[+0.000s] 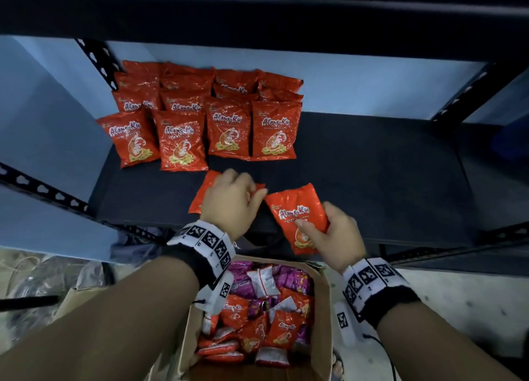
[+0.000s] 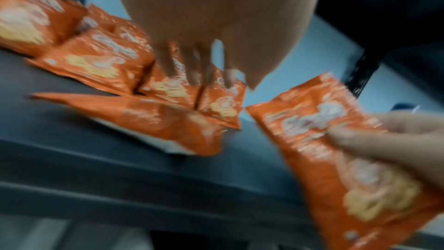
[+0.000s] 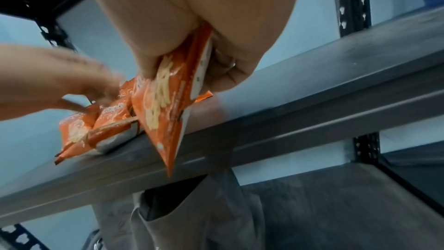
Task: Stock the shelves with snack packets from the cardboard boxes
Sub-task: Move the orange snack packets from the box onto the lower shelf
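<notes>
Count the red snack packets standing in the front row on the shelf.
4. They stand side by side on the shelf: far left, second, third, rightmost. More rows stand behind them, partly hidden, so the shelf total is higher.

Packet rows point(image 1: 200, 114) at shelf point(image 1: 372, 166) back-left, loose packet point(image 1: 204, 192) before them — open box point(image 1: 325, 309) below shelf front

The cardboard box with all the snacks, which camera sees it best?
The head view: it looks straight down into the open cardboard box, full of red and purple packets. The left wrist view misses it; the right wrist view shows only a blurry brownish shape, maybe the box.
</notes>
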A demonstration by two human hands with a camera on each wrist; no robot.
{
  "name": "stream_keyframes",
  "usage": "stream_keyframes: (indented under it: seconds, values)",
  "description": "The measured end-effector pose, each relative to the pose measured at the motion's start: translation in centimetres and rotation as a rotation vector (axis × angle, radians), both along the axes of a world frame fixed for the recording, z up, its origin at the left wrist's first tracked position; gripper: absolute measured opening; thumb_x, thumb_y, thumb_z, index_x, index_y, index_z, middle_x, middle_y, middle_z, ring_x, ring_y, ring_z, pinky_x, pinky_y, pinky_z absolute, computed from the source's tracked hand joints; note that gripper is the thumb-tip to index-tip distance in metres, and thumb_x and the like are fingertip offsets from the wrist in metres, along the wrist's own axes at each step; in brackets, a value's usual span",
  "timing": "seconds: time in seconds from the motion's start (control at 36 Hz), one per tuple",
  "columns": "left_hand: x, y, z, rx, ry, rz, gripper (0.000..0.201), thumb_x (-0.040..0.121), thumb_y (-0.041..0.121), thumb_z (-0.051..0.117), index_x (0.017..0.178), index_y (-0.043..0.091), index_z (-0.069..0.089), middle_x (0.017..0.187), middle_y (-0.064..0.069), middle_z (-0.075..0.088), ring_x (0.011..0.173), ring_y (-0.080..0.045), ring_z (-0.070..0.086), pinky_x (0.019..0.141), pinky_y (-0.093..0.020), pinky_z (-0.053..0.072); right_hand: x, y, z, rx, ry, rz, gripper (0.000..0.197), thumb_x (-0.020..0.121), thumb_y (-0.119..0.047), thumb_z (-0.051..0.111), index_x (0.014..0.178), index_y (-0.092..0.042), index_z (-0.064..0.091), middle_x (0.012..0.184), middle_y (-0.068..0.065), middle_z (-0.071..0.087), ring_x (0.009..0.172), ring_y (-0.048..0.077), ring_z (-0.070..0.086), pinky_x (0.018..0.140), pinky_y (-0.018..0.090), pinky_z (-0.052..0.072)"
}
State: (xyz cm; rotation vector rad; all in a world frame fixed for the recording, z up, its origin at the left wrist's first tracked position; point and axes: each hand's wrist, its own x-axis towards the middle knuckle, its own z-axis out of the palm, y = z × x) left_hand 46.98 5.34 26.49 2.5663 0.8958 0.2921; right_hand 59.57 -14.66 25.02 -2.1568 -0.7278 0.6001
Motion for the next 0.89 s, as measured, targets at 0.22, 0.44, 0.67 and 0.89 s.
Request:
stream_keyframes:
  seconds: [0.22, 0.44, 0.67, 0.89]
  values:
    - [-2.8, 0.9, -2.7, 0.063, 0.364, 0.074, 0.061, 0.088, 0.07, 0.053, 0.14, 0.037, 0.047, 0.125, -0.008, 0.045, 0.121, -0.032, 0.045, 0.098, -0.05, 0.045, -0.3, 0.2, -0.6, 0.064, 0.053, -0.139, 0.027, 0.086, -0.048, 0.077, 0.094, -0.026, 0.063, 0.085, -0.01, 0.073, 0.076, 0.001, 0.07, 0.073, 0.035, 0.062]
    - [-5.9, 3.4, -3.5, -0.269, 0.119, -0.09, 0.039, 0.09, 0.034, 0.06, 0.128, 0.039, 0.066, 0.133, 0.003, 0.05, 0.134, -0.022, 0.043, 0.122, -0.062, 0.013, -0.6, 2.7, -0.5, 0.047, 0.027, -0.117, 0.027, 0.089, -0.047, 0.074, 0.092, -0.024, 0.059, 0.082, -0.009, 0.071, 0.073, -0.002, 0.068, 0.063, 0.023, 0.057]
    - [-6.3, 5.7, -1.8, -0.214, 0.249, 0.218, 0.085, 0.069, 0.061, 0.083, 0.136, 0.024, 0.045, 0.133, -0.005, 0.045, 0.128, -0.029, 0.04, 0.104, -0.05, 0.045, -1.1, 5.7, -0.6, 0.055, 0.092, -0.163, 0.022, 0.092, -0.039, 0.072, 0.093, -0.022, 0.058, 0.083, -0.008, 0.07, 0.07, -0.001, 0.066, 0.058, 0.014, 0.047]
    - [-4.7, 8.1, -2.5, -0.546, 0.319, 0.206, 0.057, 0.062, 0.052, 0.092, 0.094, 0.015, 0.064, 0.092, 0.003, 0.071, 0.086, -0.018, 0.068, 0.068, -0.034, 0.054, 0.4, 7.7, -0.4, 0.036, 0.098, -0.094, 0.021, 0.091, -0.033, 0.074, 0.096, -0.02, 0.058, 0.086, -0.005, 0.072, 0.075, 0.009, 0.069, 0.072, 0.036, 0.059]
